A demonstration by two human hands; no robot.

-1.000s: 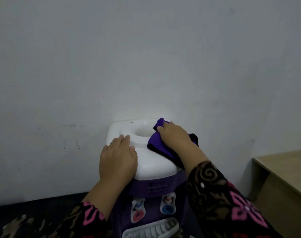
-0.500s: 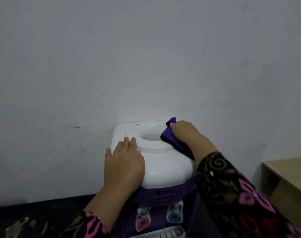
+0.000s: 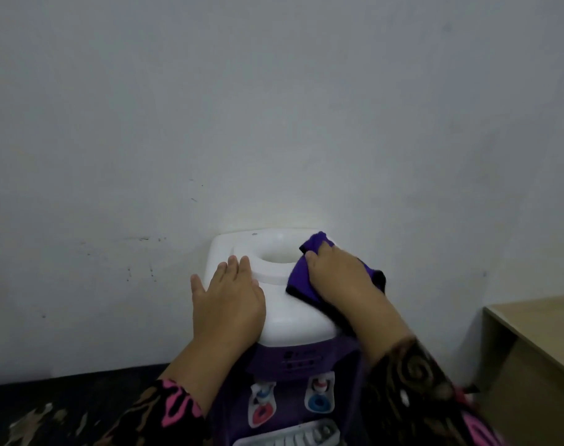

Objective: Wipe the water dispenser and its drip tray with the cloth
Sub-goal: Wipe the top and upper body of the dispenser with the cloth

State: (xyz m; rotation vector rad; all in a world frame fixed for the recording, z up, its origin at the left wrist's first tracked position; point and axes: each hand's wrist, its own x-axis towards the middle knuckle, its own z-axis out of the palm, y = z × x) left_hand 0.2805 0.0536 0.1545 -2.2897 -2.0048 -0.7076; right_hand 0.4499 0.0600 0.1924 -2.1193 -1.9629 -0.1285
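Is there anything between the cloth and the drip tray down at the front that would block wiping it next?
Nothing visible blocks it. The cloth sits under the right hand on the dispenser's white top. The drip tray lies below the two taps, partly cut off by the picture's edge.

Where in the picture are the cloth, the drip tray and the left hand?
cloth (image 3: 301, 273): head view, purple fold beside the knuckles.
drip tray (image 3: 293, 441): head view, white slotted grille at the bottom edge.
left hand (image 3: 227, 299): head view, back of the hand.
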